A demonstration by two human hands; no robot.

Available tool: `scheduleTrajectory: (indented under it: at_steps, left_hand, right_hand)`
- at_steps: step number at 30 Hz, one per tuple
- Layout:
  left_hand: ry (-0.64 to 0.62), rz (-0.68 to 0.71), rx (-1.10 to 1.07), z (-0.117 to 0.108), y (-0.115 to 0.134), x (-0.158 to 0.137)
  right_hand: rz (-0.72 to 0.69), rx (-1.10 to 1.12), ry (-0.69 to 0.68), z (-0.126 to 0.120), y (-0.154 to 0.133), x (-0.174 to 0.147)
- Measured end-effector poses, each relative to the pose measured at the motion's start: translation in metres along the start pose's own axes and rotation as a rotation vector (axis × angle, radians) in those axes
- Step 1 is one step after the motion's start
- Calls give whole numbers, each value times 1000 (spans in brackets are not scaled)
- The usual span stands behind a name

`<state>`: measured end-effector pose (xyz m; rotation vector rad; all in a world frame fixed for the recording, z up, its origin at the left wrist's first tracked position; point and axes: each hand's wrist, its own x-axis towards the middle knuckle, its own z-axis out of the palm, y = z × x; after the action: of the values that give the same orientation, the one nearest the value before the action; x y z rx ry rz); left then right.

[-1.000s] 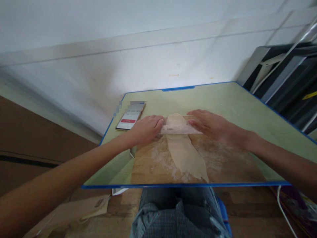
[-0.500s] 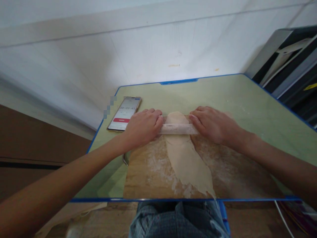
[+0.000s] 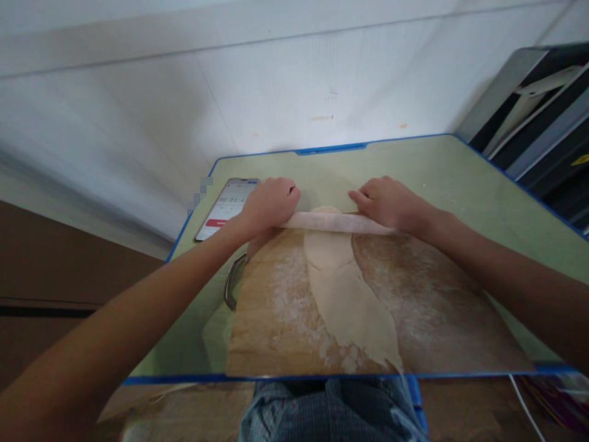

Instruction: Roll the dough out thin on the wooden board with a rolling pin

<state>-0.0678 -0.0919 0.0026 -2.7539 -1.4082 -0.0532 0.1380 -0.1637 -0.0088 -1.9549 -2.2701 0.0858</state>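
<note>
A flour-dusted rolling pin [image 3: 329, 221] lies crosswise over the far end of a long, flat strip of dough [image 3: 352, 301]. My left hand [image 3: 270, 204] is closed over the pin's left end, its fingers curled away from me. On the other end sits my right hand [image 3: 391, 201], closed over the pin with the thumb pointing inward; part of the pin shows beneath its palm. The dough rests on a wooden board [image 3: 271, 331] streaked with flour. Its ragged near end reaches the board's front edge, and a small rounded bit shows beyond the pin.
A phone [image 3: 225, 209] showing a running timer lies left of my left hand. The board's metal handle [image 3: 232, 282] sticks out on its left. The green table [image 3: 414, 162] has a blue rim and stands against a white wall. Dark folded items lean at the right.
Both hands and the rolling pin have moved away from me, toward the dough's far end. More of the pin shows under my hands, and the board's handle is more visible.
</note>
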Motion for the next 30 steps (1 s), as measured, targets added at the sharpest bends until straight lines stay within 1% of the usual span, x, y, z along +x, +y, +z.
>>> scheduleTrajectory:
  at_steps: [2, 4, 6, 8, 10, 14, 17, 21, 24, 27, 28, 30]
  left_hand:
    - [17, -27, -38, 4, -3, 9]
    - [19, -54, -81, 8, -5, 16]
    - [-4, -70, -93, 10, -7, 22]
    - [-45, -68, -76, 10, -8, 25]
    - [-75, -44, -52, 9, -7, 27]
    - [-95, 2, -12, 4, -4, 24]
    - [-123, 57, 27, -1, 0, 16]
    - [-194, 163, 105, -9, 5, 0]
    - [-217, 178, 155, -16, 9, -16]
    - [-176, 91, 167, -19, 14, -35]
    - [-151, 79, 178, -19, 16, -41]
    - [-90, 103, 207, -16, 18, -54]
  right_hand:
    - [88, -41, 24, 0, 0, 5]
    - [136, -73, 82, 0, -1, 6]
    - [158, -78, 146, 1, -2, 6]
    - [179, -74, 182, 2, -2, 5]
    - [185, -67, 191, 3, -2, 4]
    - [175, -76, 190, 1, -4, 0]
    - [149, -86, 171, -3, -9, -4]
    - [90, -72, 85, -7, -17, -12]
    - [100, -52, 27, -7, -21, -19]
    - [97, -26, 21, -6, -24, -30]
    - [85, -17, 32, -6, -26, -35]
    - [56, -8, 69, -7, -32, -47]
